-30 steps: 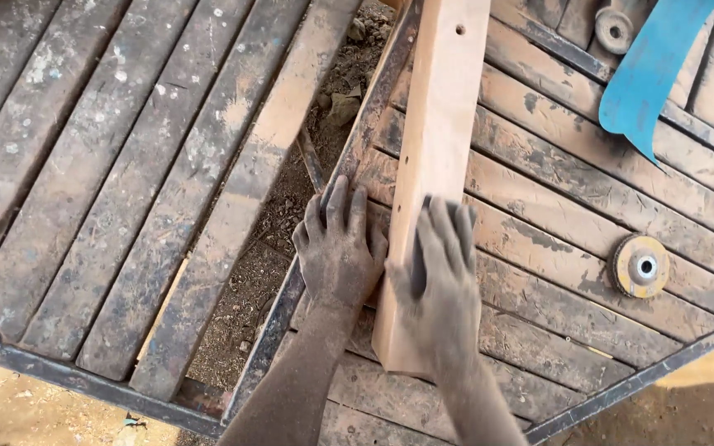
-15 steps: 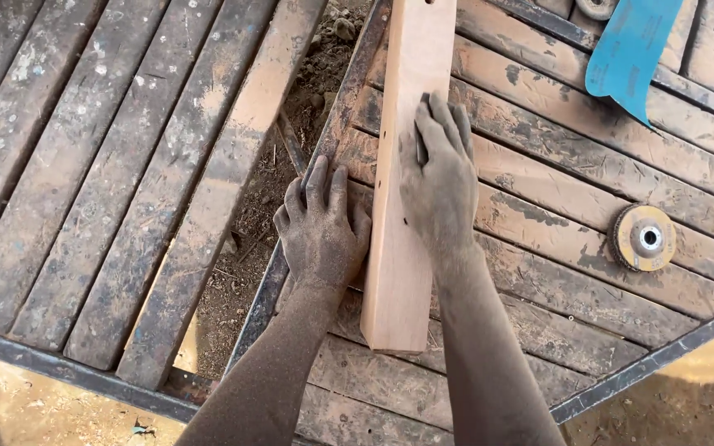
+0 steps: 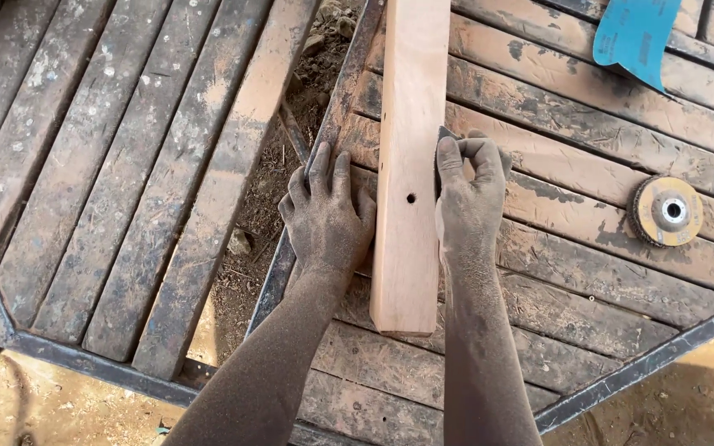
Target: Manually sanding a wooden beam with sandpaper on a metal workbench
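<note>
Wooden plank [image 3: 411, 165] runs out past the top edge; far end unseen. Blue sheet [image 3: 636, 33] cropped at top. Small dark piece under right hand [image 3: 468, 198] mostly covered, kind unclear. Both forearms leave the bottom edge.

Your left hand [image 3: 328, 216] lies flat beside the pale plank [image 3: 409, 165]; your right hand [image 3: 467, 198] grips its right edge, on the slatted tabletop [image 3: 564, 272].

Your left hand [image 3: 326, 216] and right hand [image 3: 468, 198] are bare, no gloves, both coated in fine dust right across the knuckles and fingers. Your forearms, coming in from six o'clock, are sleeveless and dusted too. No rings, watch or bands show on either wrist.
</note>
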